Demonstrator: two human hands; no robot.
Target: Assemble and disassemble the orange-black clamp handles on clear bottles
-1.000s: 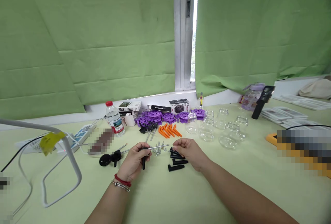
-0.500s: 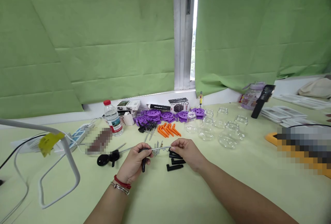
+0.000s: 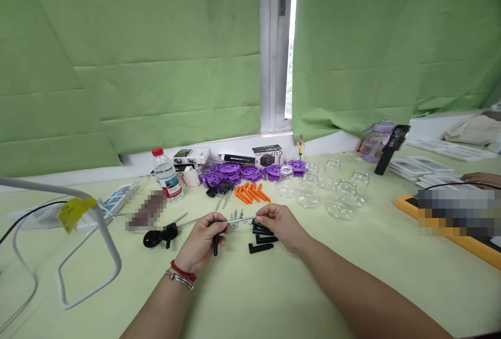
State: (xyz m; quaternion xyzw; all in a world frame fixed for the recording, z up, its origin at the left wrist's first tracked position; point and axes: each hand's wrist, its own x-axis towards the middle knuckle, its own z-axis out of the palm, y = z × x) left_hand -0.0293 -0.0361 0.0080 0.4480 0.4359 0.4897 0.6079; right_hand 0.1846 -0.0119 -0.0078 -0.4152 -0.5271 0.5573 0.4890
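My left hand is closed around a black plastic piece whose lower end sticks down below the fingers. From that hand a thin metal rod runs to the right, nearly level. The fingertips of my right hand pinch its far end. Several black L-shaped plastic parts lie on the table beside and below my right hand. Just behind the rod are several small screws. Left of my left hand, black round parts with metal rods rest on the table.
Orange bent pieces and purple plastic discs lie farther back. Several clear jars stand at right. A water bottle, a grey metal frame and cables are at left. Another person's hand shows at the right edge.
The view has shifted slightly, and another person's hand has come farther in at the right edge. Both my hands keep their hold on the rod and black piece.
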